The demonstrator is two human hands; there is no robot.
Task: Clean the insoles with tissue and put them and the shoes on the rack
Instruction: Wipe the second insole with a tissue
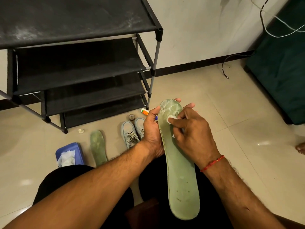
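At the lower left of the frame, a blue tissue box [70,152] is sitting on the tiled floor [222,113] with crumpled white tissues [66,158] poking out of its open top. Just right of it, a green insole [98,147] is lying flat on the floor, and beyond that a pair of pale lace-up shoes [132,132] is standing side by side, partly hidden behind the left hand [152,133]. That hand is gripping the edge of a second green insole [179,161], held up at frame centre with its heel end pointing toward the bottom edge. The right hand [192,133] is closing its fingers on a small wad of tissue [171,119] and pressing it against the insole's toe half. A black shoe rack [79,66], its shelves bare, is filling the upper left. Near its foot, a small round tin [132,116], an orange-and-white tube [144,111] and a little white cap [80,131] are lying on the floor. At the upper right, cables [270,28] are trailing down beside a dark green cabinet [280,63].
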